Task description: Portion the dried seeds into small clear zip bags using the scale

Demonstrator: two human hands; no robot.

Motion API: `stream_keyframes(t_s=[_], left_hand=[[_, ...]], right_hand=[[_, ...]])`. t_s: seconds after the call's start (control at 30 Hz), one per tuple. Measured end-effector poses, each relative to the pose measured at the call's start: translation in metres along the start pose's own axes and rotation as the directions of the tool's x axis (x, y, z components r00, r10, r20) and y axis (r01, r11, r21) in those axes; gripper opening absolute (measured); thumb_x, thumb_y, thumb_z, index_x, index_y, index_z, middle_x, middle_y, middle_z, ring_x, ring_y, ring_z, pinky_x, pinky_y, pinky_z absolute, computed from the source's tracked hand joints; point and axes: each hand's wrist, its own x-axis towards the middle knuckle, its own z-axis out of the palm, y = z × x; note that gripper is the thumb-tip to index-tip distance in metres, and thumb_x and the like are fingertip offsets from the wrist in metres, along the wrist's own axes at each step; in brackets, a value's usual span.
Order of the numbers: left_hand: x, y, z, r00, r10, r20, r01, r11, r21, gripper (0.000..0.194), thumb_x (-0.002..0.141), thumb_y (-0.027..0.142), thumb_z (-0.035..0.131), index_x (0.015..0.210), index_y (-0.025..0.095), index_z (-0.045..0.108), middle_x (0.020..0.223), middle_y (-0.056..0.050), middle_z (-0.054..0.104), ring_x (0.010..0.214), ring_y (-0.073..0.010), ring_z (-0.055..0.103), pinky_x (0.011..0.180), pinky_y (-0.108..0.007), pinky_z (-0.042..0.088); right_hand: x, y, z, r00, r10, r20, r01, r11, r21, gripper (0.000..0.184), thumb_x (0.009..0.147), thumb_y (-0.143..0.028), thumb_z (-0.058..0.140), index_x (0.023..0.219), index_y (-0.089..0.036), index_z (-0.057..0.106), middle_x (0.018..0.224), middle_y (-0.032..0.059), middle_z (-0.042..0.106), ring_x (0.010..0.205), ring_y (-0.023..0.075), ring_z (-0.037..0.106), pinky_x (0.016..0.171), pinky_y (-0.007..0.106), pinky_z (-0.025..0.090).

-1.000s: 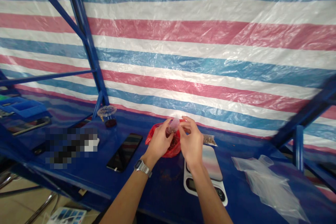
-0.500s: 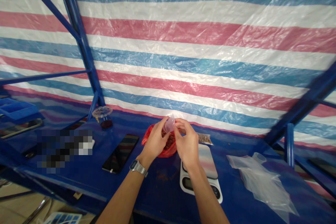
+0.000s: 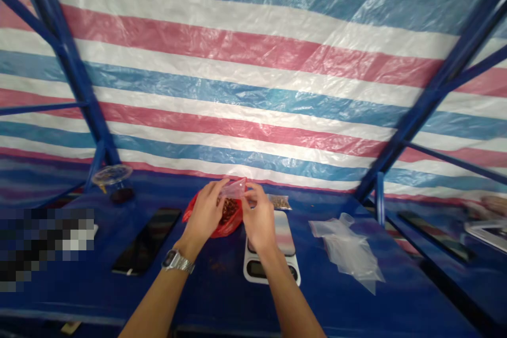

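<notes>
Between both hands is a small clear plastic bag (image 3: pixel 233 189), held above a red plastic bag (image 3: pixel 226 229) of dark reddish-brown bits (image 3: pixel 228 210). My left hand (image 3: pixel 205 214), with a metal watch on its wrist, pinches the clear bag's left side. My right hand (image 3: pixel 259 216) has its thumb and fingers closed on the right edge. Whether anything lies inside the clear bag cannot be made out. Under my right wrist stands a white kitchen scale (image 3: pixel 284 235) with a metal plate. Behind the scale lies a filled clear packet (image 3: pixel 280 202) of brownish bits.
A pile of clear plastic bags (image 3: pixel 350 248) lies right of the scale. On the left are a black phone (image 3: pixel 147 243) and a lidded clear cup (image 3: pixel 119 185) with dark contents. Blue metal posts (image 3: pixel 412 121) rise before a striped tarp (image 3: pixel 253 74). Another phone (image 3: pixel 435 235) lies far right.
The view has turned to the right, so the things on the table appear further left. The clear bag, upright before, now lies more sideways between my hands.
</notes>
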Motion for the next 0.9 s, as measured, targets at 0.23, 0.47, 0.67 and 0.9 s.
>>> stream_keyframes(t_s=[0.23, 0.47, 0.67, 0.9], left_hand=[[0.000, 0.044, -0.015, 0.967, 0.204, -0.150, -0.184, 0.973, 0.137, 0.048, 0.096, 0.023, 0.057, 0.143, 0.027, 0.054, 0.149, -0.012, 0.053, 0.137, -0.0309, 0.053, 0.116, -0.050, 0.045], [-0.014, 0.059, -0.021, 0.951, 0.237, -0.198, -0.223, 0.971, 0.092, 0.040, 0.098, 0.021, 0.054, 0.137, 0.027, 0.057, 0.134, -0.011, 0.058, 0.123, -0.0275, 0.061, 0.109, -0.044, 0.052], [-0.016, 0.055, -0.023, 0.967, 0.160, -0.197, -0.150, 0.987, 0.064, 0.038, 0.099, 0.023, 0.051, 0.135, 0.028, 0.059, 0.130, -0.009, 0.059, 0.118, -0.0261, 0.063, 0.105, -0.041, 0.054], [-0.015, 0.061, -0.018, 0.973, 0.098, -0.210, -0.099, 0.995, 0.007, 0.037, 0.099, 0.021, 0.050, 0.134, 0.026, 0.060, 0.125, -0.009, 0.062, 0.115, -0.0249, 0.064, 0.103, -0.039, 0.053]], right_hand=[[0.012, 0.016, -0.047, 0.967, 0.193, -0.166, -0.186, 0.981, 0.058, 0.043, 0.086, -0.036, 0.060, 0.124, -0.018, 0.060, 0.088, 0.0052, 0.074, 0.069, 0.0212, 0.069, 0.065, 0.032, 0.054], [-0.001, 0.039, -0.181, 0.896, 0.158, -0.414, -0.406, 0.669, -0.623, 0.036, 0.090, -0.021, 0.048, 0.118, -0.020, 0.070, 0.097, 0.0118, 0.076, 0.081, 0.0267, 0.068, 0.073, 0.036, 0.046], [-0.016, 0.054, -0.199, 0.933, 0.048, -0.356, -0.356, 0.256, -0.899, 0.037, 0.084, -0.011, 0.053, 0.114, -0.015, 0.075, 0.115, 0.0223, 0.067, 0.108, 0.0396, 0.058, 0.085, 0.044, 0.042], [0.033, 0.062, -0.109, 0.987, 0.089, -0.133, -0.159, 0.634, -0.757, 0.029, 0.089, -0.020, 0.059, 0.113, -0.023, 0.075, 0.118, 0.0152, 0.072, 0.116, 0.0321, 0.059, 0.100, 0.044, 0.041]])
